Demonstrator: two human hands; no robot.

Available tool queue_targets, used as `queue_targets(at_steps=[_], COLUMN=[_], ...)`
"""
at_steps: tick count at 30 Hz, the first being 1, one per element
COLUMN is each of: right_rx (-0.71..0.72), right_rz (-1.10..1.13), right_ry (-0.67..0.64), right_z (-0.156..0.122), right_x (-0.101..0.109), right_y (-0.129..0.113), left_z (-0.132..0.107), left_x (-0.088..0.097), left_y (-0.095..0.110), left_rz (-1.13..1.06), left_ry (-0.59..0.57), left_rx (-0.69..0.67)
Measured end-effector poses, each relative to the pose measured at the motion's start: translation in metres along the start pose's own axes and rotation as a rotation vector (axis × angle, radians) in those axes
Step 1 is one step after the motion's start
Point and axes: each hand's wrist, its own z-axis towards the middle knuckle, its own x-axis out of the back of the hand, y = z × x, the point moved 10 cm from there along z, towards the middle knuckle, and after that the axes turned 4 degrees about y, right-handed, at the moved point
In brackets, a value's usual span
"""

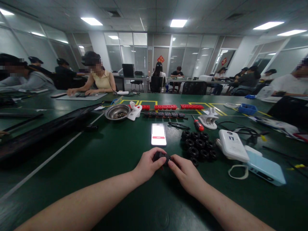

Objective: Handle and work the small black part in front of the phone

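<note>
Both hands meet over the green table, just in front of a lit phone (pixel 158 134). Between them is a small black block-like part (pixel 159 155), with a bit of red showing underneath. My left hand (pixel 150 164) is closed around it, thumb on top. The fingers of my right hand (pixel 184 171) pinch its right end, where a small dark piece partly shows; its kind is hidden by the fingertips. To the right of the phone lies a cluster of black ring-shaped wheels (pixel 199 143). Behind the phone stand a row of black parts (pixel 165 115) and red strips (pixel 165 107).
A metal bowl (pixel 117 112) with small pieces sits back left beside a white stand (pixel 134 112). On the right are a red screwdriver (pixel 198 124), a second white stand (pixel 209 119), a white power bank (pixel 233 145), a light-blue box (pixel 266 168) and cables. People sit around.
</note>
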Motion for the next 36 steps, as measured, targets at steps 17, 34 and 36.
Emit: queue_targets(at_steps=[17,34,36], right_rx=[-0.012,0.089,0.107], right_rz=[0.076,-0.008,-0.077], right_ry=[0.017,0.046,-0.035], right_z=[0.000,-0.002,-0.003], right_x=[0.002,0.016,0.013], right_y=[0.000,-0.016,-0.022], left_z=[-0.001,-0.002,-0.005], left_x=[0.000,-0.030,-0.035], left_y=[0.003,0.011,0.009], left_rz=[-0.090,0.600,0.761], left_ry=[0.011,-0.320,-0.339], left_rx=[0.005,-0.174,-0.207])
